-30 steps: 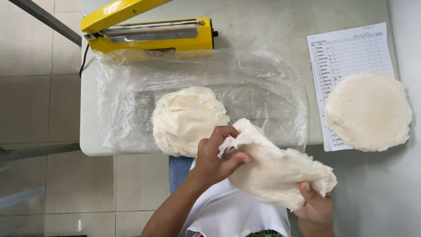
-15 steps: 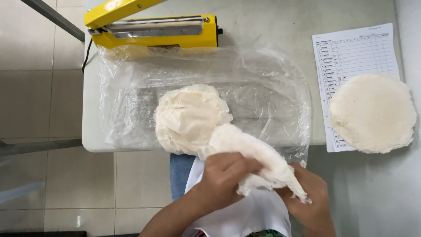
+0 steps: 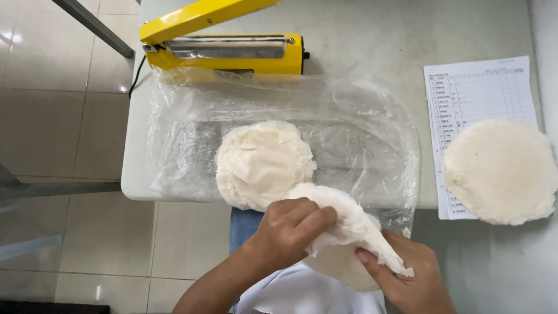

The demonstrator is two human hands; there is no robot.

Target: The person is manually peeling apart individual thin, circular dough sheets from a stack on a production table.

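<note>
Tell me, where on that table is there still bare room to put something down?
Bare tabletop lies right of the yellow heat sealer, above the printed sheet. A narrow strip runs between the clear plastic sheet and that paper. The near edge is crowded: a flatbread stack and both hands, left, right, on a folded flatbread.

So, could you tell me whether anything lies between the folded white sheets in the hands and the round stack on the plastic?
Nothing visible does. Both the left hand and right hand grip the folded white sheets, whose upper end already reaches the round stack on the clear plastic.
</note>
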